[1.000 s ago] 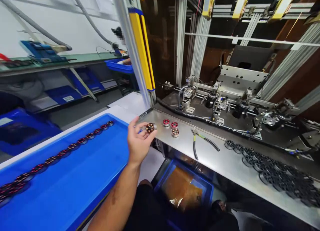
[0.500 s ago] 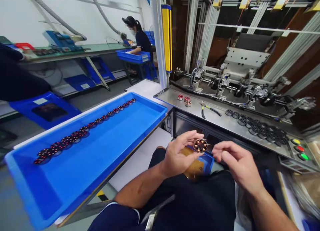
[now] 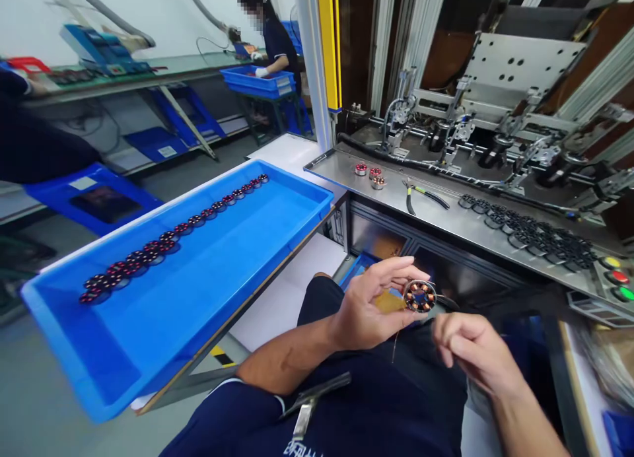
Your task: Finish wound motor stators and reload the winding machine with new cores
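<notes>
Copper-coiled round metal part (image 3: 420, 296) is held above the person's lap, right of centre in the near part of the scene, its coiled face turned towards the camera. It is gripped at the rim by the left hand (image 3: 364, 305), whose fingers are parted only as far as the part's width, the thumb placed below. A thin copper-coloured wire (image 3: 395, 348) is seen hanging beneath it. The right hand (image 3: 475, 351) is held just beside it on the right, fingers curled inward; whether a wire is pinched there cannot be told.

To the left, a long row of dark round parts with red and copper coils (image 3: 197, 220) is laid along the far side of a rectangular blue plastic tray (image 3: 188, 292). On the grey metal table (image 3: 337, 170) farther off, three small red, copper and silver round parts (image 3: 375, 173) are grouped left of green-and-black-handled pliers (image 3: 420, 189), and many black openwork rings (image 3: 539, 232) are heaped at right. Farther left, a blue bin (image 3: 272, 87) is being touched by a gloved co-worker (image 3: 280, 44).
</notes>
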`<state>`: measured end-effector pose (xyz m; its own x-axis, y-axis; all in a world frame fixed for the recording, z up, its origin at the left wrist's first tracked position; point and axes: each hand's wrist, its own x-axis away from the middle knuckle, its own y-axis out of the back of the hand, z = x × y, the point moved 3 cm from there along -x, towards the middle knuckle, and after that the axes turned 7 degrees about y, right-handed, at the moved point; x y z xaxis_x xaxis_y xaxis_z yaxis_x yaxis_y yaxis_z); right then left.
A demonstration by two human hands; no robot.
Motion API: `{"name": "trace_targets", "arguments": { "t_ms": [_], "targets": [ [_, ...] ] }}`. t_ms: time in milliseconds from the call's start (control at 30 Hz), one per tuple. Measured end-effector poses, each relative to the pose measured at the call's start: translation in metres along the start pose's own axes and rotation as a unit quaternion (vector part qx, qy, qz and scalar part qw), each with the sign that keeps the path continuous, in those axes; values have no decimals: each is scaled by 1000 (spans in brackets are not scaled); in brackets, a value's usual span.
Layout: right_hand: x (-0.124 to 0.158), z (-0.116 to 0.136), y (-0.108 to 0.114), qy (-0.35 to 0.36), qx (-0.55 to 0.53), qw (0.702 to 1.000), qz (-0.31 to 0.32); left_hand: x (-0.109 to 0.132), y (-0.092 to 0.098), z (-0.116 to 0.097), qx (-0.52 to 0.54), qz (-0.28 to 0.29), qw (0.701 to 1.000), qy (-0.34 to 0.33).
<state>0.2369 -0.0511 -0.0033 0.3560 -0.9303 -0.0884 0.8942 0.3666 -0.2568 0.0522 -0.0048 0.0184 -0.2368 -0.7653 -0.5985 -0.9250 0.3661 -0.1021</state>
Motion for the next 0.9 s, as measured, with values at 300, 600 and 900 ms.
{"name": "trace_targets", "arguments": {
  "t_ms": [300,600,900],
  "targets": [
    [-11,-26,-42,-53,-159,965,-204,-17,-10,36,-92,-17,995,-24],
    [-6,-33,-17,-27,-8,1000,0,-13,-5,43,73,32,989,123],
    [-19,7,15,-22,10,985,-169,-5,-17,42,144,111,968,175]
  ]
}}
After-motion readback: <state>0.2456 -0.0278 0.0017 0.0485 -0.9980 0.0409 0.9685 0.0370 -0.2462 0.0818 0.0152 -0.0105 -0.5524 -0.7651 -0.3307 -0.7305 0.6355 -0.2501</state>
